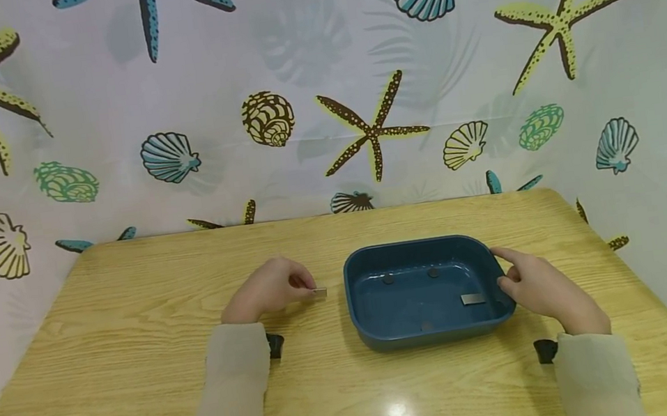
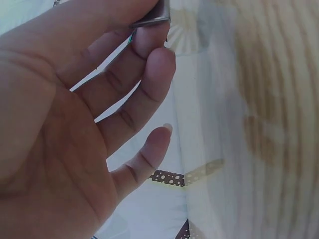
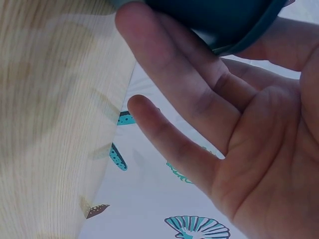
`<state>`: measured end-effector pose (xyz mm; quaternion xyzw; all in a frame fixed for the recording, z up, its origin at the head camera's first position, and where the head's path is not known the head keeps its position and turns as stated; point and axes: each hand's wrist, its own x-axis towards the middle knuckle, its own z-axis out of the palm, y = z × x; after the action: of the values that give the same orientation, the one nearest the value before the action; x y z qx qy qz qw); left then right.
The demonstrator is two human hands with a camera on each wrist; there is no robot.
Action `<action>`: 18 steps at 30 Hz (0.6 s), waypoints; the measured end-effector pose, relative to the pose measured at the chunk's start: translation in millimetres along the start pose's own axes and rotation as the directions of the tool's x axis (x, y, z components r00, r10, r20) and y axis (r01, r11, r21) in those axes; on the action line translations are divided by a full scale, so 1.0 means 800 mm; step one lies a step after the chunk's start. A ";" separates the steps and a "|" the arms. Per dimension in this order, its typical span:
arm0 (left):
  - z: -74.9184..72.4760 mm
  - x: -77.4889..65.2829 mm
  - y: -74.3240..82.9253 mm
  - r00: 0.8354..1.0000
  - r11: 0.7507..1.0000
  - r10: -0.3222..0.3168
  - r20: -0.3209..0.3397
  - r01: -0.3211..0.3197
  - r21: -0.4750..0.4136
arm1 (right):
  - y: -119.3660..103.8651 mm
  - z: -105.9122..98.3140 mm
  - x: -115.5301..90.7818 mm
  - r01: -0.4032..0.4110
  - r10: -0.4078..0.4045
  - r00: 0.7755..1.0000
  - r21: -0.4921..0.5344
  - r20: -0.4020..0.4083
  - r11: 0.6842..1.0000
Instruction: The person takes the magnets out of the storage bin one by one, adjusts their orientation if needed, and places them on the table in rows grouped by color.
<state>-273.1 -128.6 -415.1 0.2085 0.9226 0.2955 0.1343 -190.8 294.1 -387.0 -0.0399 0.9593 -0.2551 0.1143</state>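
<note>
My left hand (image 1: 274, 287) is just left of a dark blue rectangular bin (image 1: 435, 337), low over the wooden table. Between thumb and fingertips it pinches a small flat silver rectangular piece (image 1: 320, 293), whose metallic edge also shows at the top of the left wrist view. The other fingers of that hand are loosely bent. My right hand (image 1: 540, 287) grips the bin's right end, with fingers against the outer wall and the thumb at the rim. A similar flat silver piece (image 1: 473, 298) lies on the bin floor, toward the right.
Several small dark round spots (image 1: 433, 272) show on the bin floor; whether they are loose things I cannot tell. The light wooden table (image 1: 132, 312) reaches back to a white cloth (image 1: 219, 110) printed with shells and starfish, which also hangs at the sides.
</note>
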 end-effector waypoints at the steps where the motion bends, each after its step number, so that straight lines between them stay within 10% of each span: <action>1: 0.000 0.000 0.000 1.000 1.000 -0.001 0.005 0.001 -0.002 | 0.000 0.000 0.000 -0.001 0.001 1.000 0.000 0.000 1.000; 18: 0.014 0.004 0.002 0.997 0.994 -0.066 -0.046 0.070 0.085 | -0.001 -0.001 -0.001 -0.021 0.021 1.000 -0.002 0.013 1.000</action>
<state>-271.5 -120.3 -423.5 0.1764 0.9437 0.2550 0.1154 -190.6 293.8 -385.7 -0.0318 0.9591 -0.2530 0.1233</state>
